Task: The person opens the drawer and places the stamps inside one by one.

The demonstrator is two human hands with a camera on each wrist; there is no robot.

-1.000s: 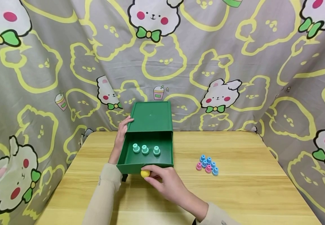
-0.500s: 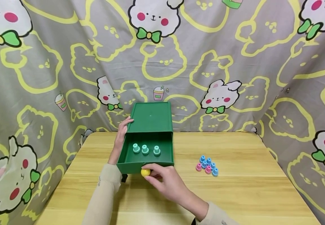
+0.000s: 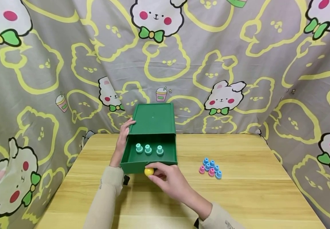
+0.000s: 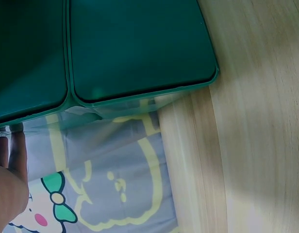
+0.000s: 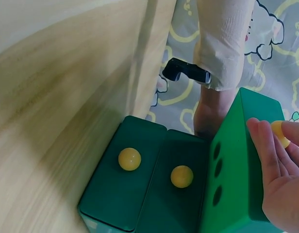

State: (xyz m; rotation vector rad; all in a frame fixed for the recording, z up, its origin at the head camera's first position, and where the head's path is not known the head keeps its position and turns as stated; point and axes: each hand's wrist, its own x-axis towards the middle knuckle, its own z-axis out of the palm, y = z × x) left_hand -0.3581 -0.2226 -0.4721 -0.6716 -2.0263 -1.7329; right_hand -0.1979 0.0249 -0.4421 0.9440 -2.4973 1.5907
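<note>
Beside the drawer (image 3: 142, 162), right hand (image 3: 170, 181) pinches yellow knob (image 3: 149, 172); left hand (image 3: 123, 135) flat against cabinet (image 3: 153, 119).

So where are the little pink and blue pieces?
In the head view, the pink and blue pieces sit clustered on the wooden table, right of the green drawer box, untouched by either hand.

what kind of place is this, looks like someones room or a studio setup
Probably a makeshift recording corner rather than a lived-in room: a cartoon-bunny curtain screens off all sides, and the small wooden table carries only a green drawer box and sorted toy pegs.
</note>
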